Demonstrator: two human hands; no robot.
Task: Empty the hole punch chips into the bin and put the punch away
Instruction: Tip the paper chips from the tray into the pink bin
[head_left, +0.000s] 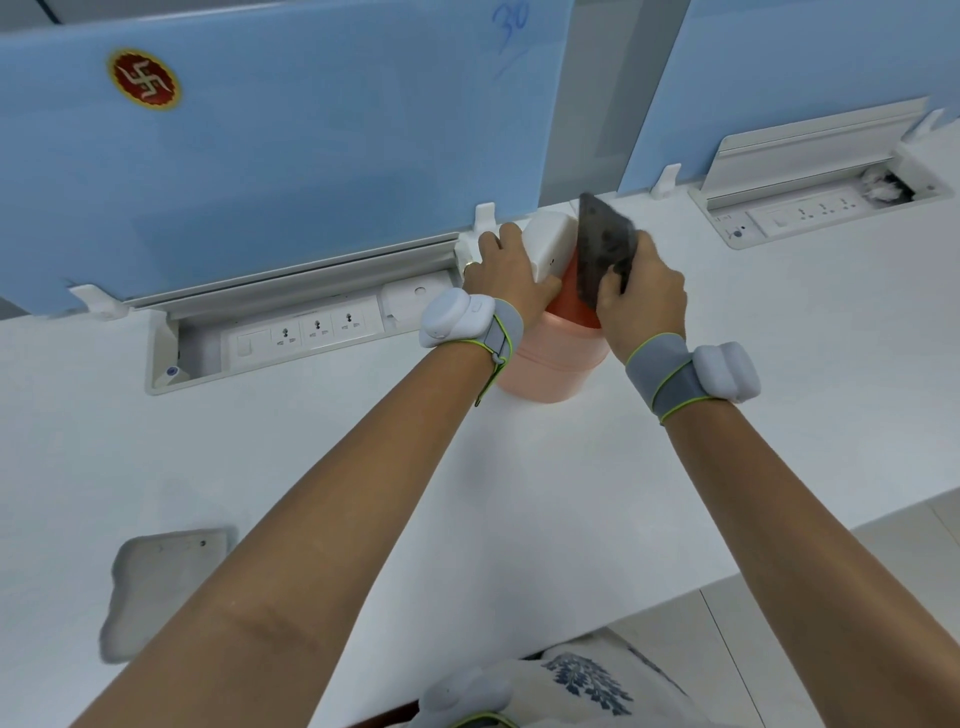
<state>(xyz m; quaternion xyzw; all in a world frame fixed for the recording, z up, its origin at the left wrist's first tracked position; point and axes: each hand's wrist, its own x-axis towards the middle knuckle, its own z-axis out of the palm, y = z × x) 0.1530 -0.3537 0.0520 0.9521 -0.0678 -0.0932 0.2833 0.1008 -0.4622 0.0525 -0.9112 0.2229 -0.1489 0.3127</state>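
Pale pink plastic forms the bin (545, 364), a small round tub standing on the white desk (675, 441) just in front of the blue partition (285, 156). Its white lid (545, 241) is tipped up at the far side of the bin, and the left hand (506, 275) lies on it, fingers spread over its top and thumb toward the bin's orange inner rim. The right hand (641, 299) is closed around the lower end of a dark, blurred flat piece (605, 247), held upright and tilted directly above the bin's opening; whether it is the whole hole punch or only its chip tray cannot be told. Both wrists carry grey straps with white sensor pods. Left of the bin, a recessed socket tray (306, 332) sits open in the desk.
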